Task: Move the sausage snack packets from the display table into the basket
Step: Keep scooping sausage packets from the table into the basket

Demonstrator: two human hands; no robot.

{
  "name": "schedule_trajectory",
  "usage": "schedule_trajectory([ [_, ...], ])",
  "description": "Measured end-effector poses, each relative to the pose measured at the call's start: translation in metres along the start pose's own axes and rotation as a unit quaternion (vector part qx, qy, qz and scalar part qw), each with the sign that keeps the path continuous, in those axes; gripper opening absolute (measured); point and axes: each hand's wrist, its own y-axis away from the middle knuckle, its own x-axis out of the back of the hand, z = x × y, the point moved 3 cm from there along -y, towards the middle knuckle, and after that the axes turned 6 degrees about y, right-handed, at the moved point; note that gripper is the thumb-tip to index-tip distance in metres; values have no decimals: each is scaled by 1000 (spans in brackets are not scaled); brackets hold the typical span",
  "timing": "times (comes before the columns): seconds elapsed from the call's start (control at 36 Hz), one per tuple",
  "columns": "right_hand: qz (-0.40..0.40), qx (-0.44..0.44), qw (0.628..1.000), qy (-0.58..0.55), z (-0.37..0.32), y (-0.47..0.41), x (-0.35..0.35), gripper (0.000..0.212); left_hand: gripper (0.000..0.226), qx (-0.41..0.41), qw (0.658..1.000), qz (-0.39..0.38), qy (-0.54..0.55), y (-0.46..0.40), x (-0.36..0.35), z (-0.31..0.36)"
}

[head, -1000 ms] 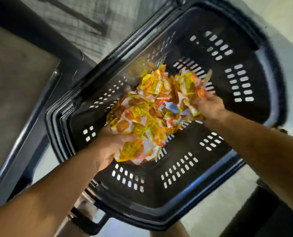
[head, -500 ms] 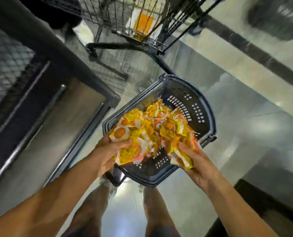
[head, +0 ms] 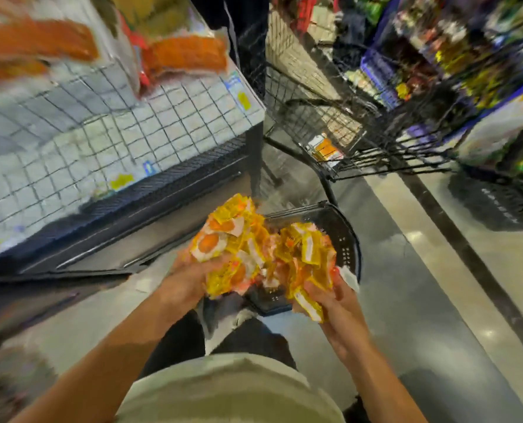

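Note:
A big heap of yellow-and-orange sausage snack packets (head: 263, 254) sits between both my hands, above the black plastic basket (head: 345, 239) on the floor. My left hand (head: 190, 279) cups the heap from the left, fingers curled around packets. From the lower right my right hand (head: 333, 300) supports it, with packets held in its fingers. The heap hides most of the basket; only the far rim and right wall show. The display table (head: 101, 141), with a wire-grid top, stands to the left.
Orange packaged goods (head: 187, 53) lie at the table's far end. A black wire shopping cart (head: 345, 123) stands beyond the basket. Stocked shelves (head: 467, 71) line the right side. Glossy floor (head: 421, 270) stretches to the right. My legs are below the hands.
The view has pulled up and away from the basket, which now looks small and far below. Both hands still hold the packet heap, now higher above the basket; the table top has come into view.

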Motion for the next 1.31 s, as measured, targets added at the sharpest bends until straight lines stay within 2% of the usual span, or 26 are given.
schedule_trajectory([
  [0.08,-25,20,998,46,-13,9,-23,63,58,-26,998,43,35,28,28,6],
  [0.17,-62,39,995,74,-21,19,-56,52,47,-37,992,84,83,57,59,9],
  [0.36,-106,66,977,170,-16,47,-150,59,38,-97,968,146,178,130,152,14],
  [0.53,-162,79,964,196,20,76,-262,51,48,-134,938,185,259,192,253,14],
  [0.75,-238,66,944,219,92,117,-411,57,54,-179,905,234,308,261,387,-7],
  [0.83,-268,48,930,249,112,132,-450,55,46,-205,884,249,338,286,427,-13],
  [0.89,-277,37,924,261,122,142,-472,54,42,-226,872,250,354,301,447,-15],
  [0.97,-280,12,926,254,135,154,-502,53,53,-243,857,271,366,320,474,-19],
  [1.08,-303,-2,910,283,145,161,-534,44,63,-258,853,283,355,332,501,-20],
  [1.25,-327,-3,890,318,145,155,-573,48,60,-276,838,280,379,324,523,-13],
  [1.31,-333,-7,889,314,138,149,-585,50,67,-275,840,277,378,319,528,-2],
])
